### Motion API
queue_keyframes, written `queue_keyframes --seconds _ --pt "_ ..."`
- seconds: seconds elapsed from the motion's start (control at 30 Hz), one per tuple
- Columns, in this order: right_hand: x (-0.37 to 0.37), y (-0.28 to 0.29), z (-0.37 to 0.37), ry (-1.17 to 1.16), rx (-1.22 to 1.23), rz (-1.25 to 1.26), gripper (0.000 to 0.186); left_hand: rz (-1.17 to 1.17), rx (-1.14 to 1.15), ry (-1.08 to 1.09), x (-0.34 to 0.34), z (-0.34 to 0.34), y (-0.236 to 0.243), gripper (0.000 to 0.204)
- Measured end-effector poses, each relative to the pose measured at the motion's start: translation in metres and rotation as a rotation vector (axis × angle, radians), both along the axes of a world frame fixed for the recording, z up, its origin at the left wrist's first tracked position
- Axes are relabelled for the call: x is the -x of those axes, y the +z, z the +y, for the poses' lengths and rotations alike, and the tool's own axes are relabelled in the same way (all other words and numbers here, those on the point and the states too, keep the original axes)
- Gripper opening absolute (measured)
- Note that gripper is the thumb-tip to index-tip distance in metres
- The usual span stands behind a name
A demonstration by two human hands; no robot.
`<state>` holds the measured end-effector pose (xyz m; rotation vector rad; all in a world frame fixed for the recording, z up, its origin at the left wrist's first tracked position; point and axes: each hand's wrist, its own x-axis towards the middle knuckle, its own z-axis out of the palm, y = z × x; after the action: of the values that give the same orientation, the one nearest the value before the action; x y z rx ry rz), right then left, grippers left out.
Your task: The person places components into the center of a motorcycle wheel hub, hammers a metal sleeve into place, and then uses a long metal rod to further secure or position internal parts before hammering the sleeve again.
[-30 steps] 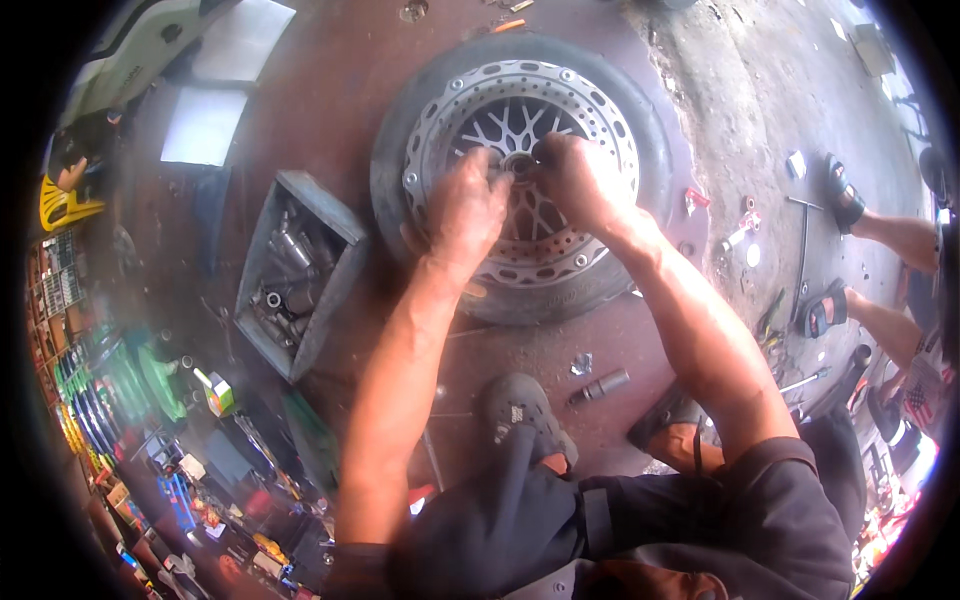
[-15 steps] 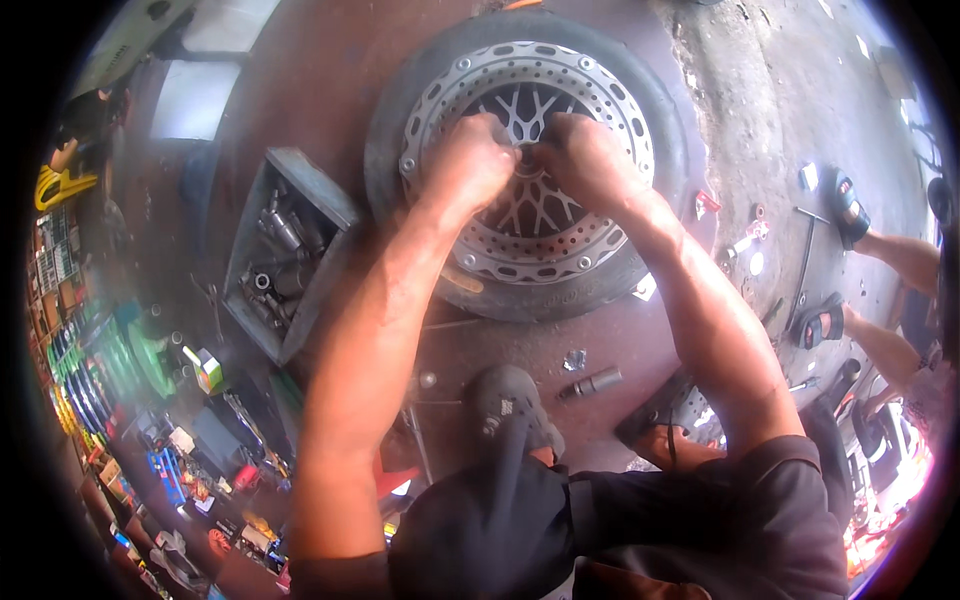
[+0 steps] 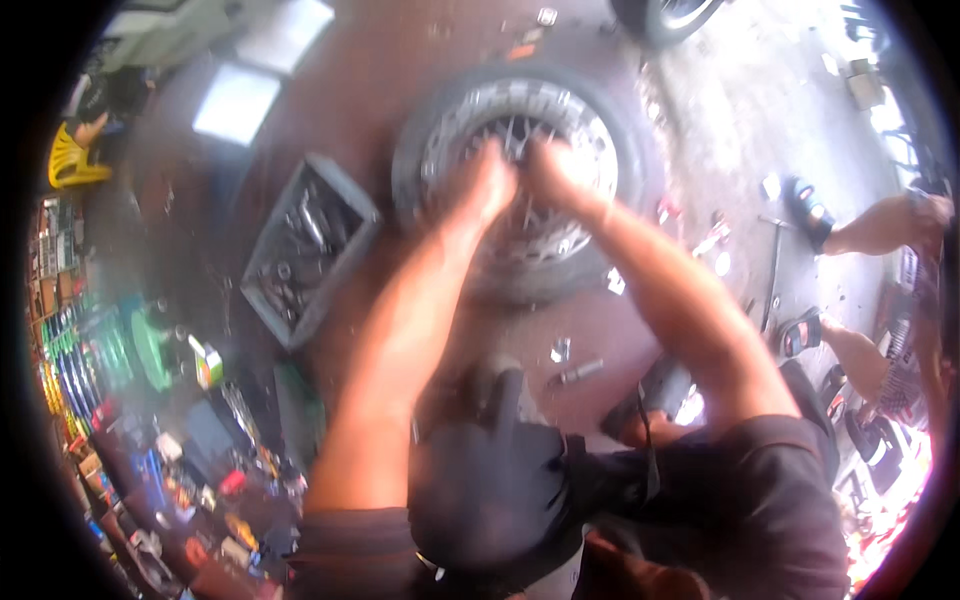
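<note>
The left hand (image 3: pixel 488 182) and right hand (image 3: pixel 552 176) are still meeting over the wheel (image 3: pixel 530 217), which is lying under the fingers. Only the view is shifting, so the same work is likely going on. I can't tell whether they're gripping anything.

A grey open box (image 3: pixel 345 187) holds metal parts (image 3: pixel 314 222), perhaps sockets; the blur makes it uncertain. A yellow chair (image 3: pixel 70 160) stands far left. At right, a T-shaped bar (image 3: pixel 773 275) lies near a dark sandal (image 3: pixel 810 213).
</note>
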<state>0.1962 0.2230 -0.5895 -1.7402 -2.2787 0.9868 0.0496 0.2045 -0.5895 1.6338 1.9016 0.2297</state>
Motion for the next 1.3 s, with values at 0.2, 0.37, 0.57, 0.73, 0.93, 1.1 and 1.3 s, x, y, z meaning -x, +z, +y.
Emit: queue_keyframes --seconds 0.2,0.37,0.57,0.73,0.93,1.1,1.3 --pt "-0.016 -0.009 -0.087 0.457 -0.447 -0.129 0.046 -0.139 -0.793 0.407 0.05 -0.114 0.014 0.043" --pt "0.009 0.028 -0.083 0.186 -0.258 0.088 0.045 -0.842 -0.155 1.005 0.073 -0.186 -0.034 0.063" --pt "0.027 0.11 -0.058 -0.163 0.084 0.362 0.052 -1.316 -0.221 0.833 0.064 -0.169 0.052 0.077" --pt "0.03 0.147 -0.062 -0.553 0.167 1.064 0.06 -0.94 -0.558 0.38 0.055 -0.11 0.177 0.081" --pt "0.022 0.114 -0.062 -0.731 0.071 1.342 0.081 -0.768 -0.285 -0.03 0.038 -0.039 0.206 0.073" --pt "-0.01 0.072 -0.074 -0.873 -0.127 1.199 0.072 -0.652 -0.048 -0.352 -0.035 0.003 0.236 0.05" --pt "-0.181 -0.048 -0.138 -1.51 -0.382 0.37 0.049 -0.049 -0.291 -0.911 -0.088 -0.066 0.19 0.097"
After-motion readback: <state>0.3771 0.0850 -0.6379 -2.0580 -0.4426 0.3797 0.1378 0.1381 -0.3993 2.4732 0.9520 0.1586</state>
